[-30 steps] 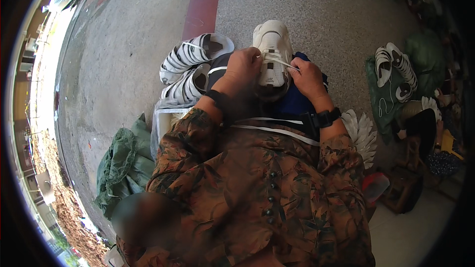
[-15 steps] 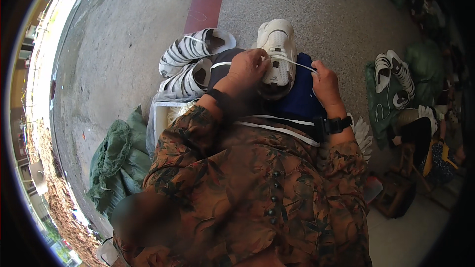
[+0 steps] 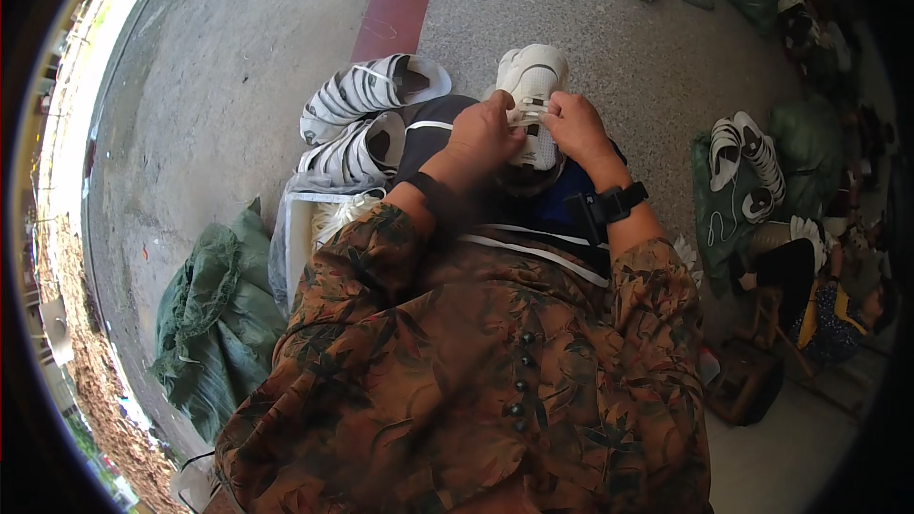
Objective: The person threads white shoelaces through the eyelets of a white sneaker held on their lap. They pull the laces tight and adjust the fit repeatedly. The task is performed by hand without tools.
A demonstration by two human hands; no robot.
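Observation:
A white mesh sneaker (image 3: 535, 65) lies on my lap over dark blue cloth, toe pointing away from me. Its pale shoelace (image 3: 526, 117) runs across the middle of the upper. My left hand (image 3: 484, 138) sits at the shoe's left side, fingers pinched at the lace holes; what the fingertips grip is partly hidden. On the opposite side my right hand (image 3: 577, 129) is closed, thumb and forefinger pinching the shoelace close to the upper. Both hands are nearly level, a small gap between them. The shoe's heel end is partly in shadow.
Left of my lap, stacked white-and-dark striped shoe uppers (image 3: 367, 90) rest above a box holding white laces (image 3: 343, 214). A green sack (image 3: 224, 295) slumps nearby. To the right, more striped shoes (image 3: 752, 152) lie on green sacking beside a wooden stool (image 3: 752, 362) and another person (image 3: 800, 276).
My right hand has moved left and inward, from holding the lace stretched out to the right, to the shoe's upper. My left hand stays by the lace holes.

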